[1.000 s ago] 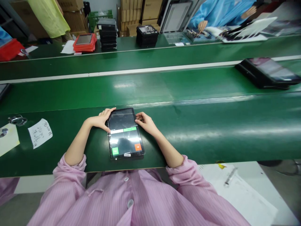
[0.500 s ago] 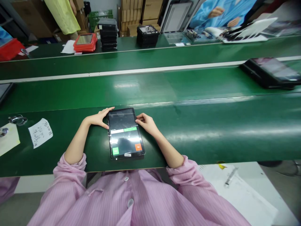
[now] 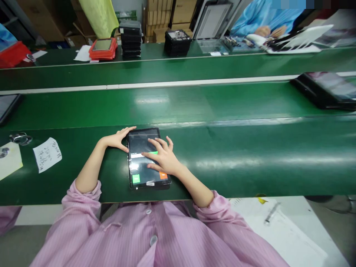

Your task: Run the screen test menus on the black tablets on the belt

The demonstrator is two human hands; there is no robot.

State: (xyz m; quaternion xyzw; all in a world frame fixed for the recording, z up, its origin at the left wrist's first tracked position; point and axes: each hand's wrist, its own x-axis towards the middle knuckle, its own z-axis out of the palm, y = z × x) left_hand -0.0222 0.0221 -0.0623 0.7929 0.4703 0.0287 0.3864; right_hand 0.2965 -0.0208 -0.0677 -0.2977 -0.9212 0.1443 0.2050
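A black tablet [image 3: 143, 138] lies upright-facing on the green bench in front of me, its lit screen showing a green square, an orange square and a white-and-green bar. My left hand [image 3: 116, 139] rests at the tablet's upper left edge, thumb and fingers spread along the side. Over the screen is my right hand [image 3: 164, 155], fingers apart, the index fingertip at the white bar. The right hand covers part of the bar and of the orange square. A small white label sits on the tablet's bottom edge.
A handwritten note [image 3: 48, 155] and a shiny metal object [image 3: 20, 138] lie to the left. Beyond run the green belt [image 3: 178, 104], stacked black tablets [image 3: 325, 91] at right and another tablet [image 3: 9, 105] at left. Across it, a co-worker in blue [image 3: 265, 18] handles parts.
My right hand has moved left from the tablet's right edge onto its screen, and its fingers have spread. The left hand stays at the left edge. The person in yellow has shifted right.
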